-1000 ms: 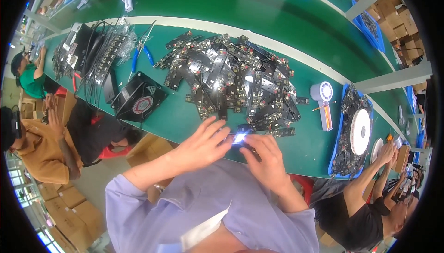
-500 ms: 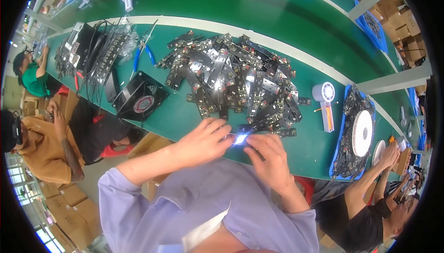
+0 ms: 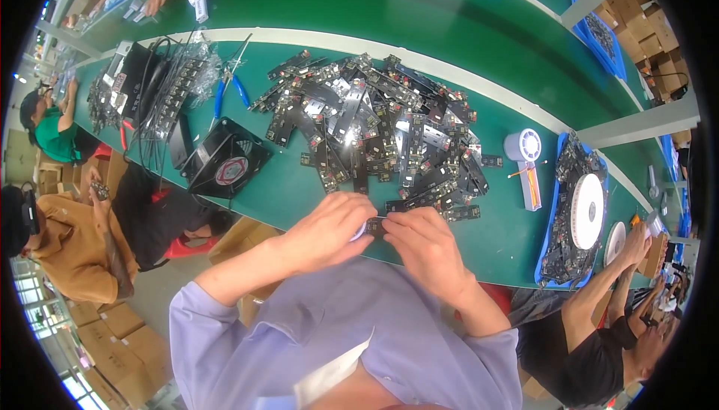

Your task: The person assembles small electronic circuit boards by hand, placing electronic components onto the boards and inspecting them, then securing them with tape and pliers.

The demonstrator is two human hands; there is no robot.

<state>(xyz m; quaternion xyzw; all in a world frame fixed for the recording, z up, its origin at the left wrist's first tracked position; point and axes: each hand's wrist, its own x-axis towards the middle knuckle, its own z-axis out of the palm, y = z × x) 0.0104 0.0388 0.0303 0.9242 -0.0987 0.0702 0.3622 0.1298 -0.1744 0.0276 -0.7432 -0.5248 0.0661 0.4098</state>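
Observation:
A small dark circuit board is pinched between my two hands at the near edge of the green bench, just short of the pile. My left hand is closed on its left end, where a bit of something pale shows by the thumb. With fingertips pressed together, my right hand grips the board's right end. Fingers cover much of the board. Beyond my hands lies a loose heap of narrow black circuit boards, several overlapping one another.
Left of the heap are a black square fan, blue-handled pliers and more boards with cables. A white handheld fan and a blue tray of boards, topped by a white reel, stand right. Co-workers sit on both sides.
The bright glow on the board between my hands is gone, and its dark face now shows. My right hand's fingers have drawn in toward my left hand.

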